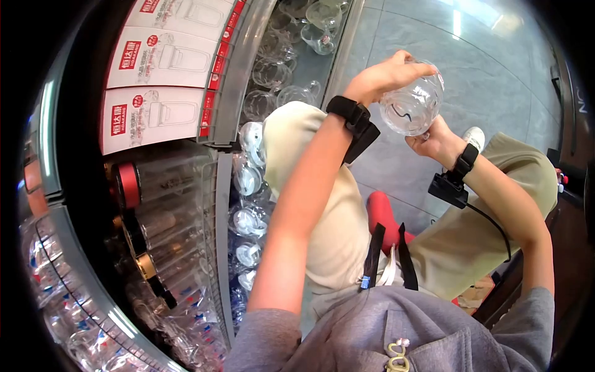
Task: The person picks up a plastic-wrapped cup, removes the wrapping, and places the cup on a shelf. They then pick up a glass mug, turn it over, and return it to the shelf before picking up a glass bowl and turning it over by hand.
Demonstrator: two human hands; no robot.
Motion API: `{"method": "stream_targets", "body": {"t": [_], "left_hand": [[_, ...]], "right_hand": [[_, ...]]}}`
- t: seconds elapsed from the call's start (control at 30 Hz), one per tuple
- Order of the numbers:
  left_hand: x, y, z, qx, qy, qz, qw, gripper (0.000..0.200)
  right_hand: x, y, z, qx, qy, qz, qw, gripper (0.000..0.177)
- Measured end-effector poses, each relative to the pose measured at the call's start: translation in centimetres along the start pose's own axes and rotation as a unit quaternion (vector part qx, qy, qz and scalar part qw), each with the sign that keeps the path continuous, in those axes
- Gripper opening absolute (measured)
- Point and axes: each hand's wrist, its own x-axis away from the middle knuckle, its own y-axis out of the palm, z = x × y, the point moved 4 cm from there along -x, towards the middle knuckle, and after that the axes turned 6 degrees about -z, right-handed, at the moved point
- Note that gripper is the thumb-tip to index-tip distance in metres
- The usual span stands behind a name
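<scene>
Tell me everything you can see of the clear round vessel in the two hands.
The clear round vessel looks like glass or clear plastic, bulbous and see-through, with bright glints and a dark curved line showing on or through it. It is held up in the air, with grey floor tiles behind it. The left hand closes over its top; the right hand grips it from below.

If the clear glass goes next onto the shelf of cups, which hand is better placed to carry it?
Probably the left hand: it grips the clear glass from above and is on the side of the shelf. The right hand holds it from below, farther away.
</scene>
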Motion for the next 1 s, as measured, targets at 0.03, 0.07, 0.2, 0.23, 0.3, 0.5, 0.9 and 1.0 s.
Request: {"method": "stream_targets", "body": {"t": [0.03,0.07,0.2,0.23,0.3,0.5,0.9,1.0], "left_hand": [[-0.1,0.0,-0.1,-0.008,-0.001,0.002,1.0,0.084],[0.0,0.0,0.0,-0.022,-0.001,0.008,1.0,0.084],[-0.2,-0.3,0.5,-0.043,0.008,0.025,0.999,0.083],[-0.3,-0.4,0.6,-0.039,0.013,0.028,0.999,0.082],[-0.2,-0.8,0.6,-0.037,0.006,0.035,0.999,0.079],[-0.8,-0.3,0.1,-0.039,-0.033,0.035,0.998,0.067],[-0.4,-0.7,0.9,-0.051,-0.005,0.039,0.998,0.065],[-1.2,-1.0,0.6,-0.078,-0.004,0.058,0.995,0.061]], "right_hand": [[-0.4,-0.2,-0.2,0.005,-0.008,0.004,1.0,0.017],[-0.5,0.0,-0.3,0.01,-0.016,0.008,1.0,0.015],[0.7,1.8,-0.8,0.102,-0.101,-0.086,0.986,0.016],[0.5,1.7,-1.0,0.117,-0.095,-0.107,0.983,0.017],[-0.3,1.5,-1.9,0.146,-0.085,-0.15,0.974,0.019],[-0.8,0.4,-1.4,0.041,0.028,-0.088,0.995,0.02],[0.9,1.0,-0.1,-0.081,0.081,-0.061,0.992,0.031],[1.4,1.5,0.1,-0.109,0.104,-0.066,0.986,0.03]]}}
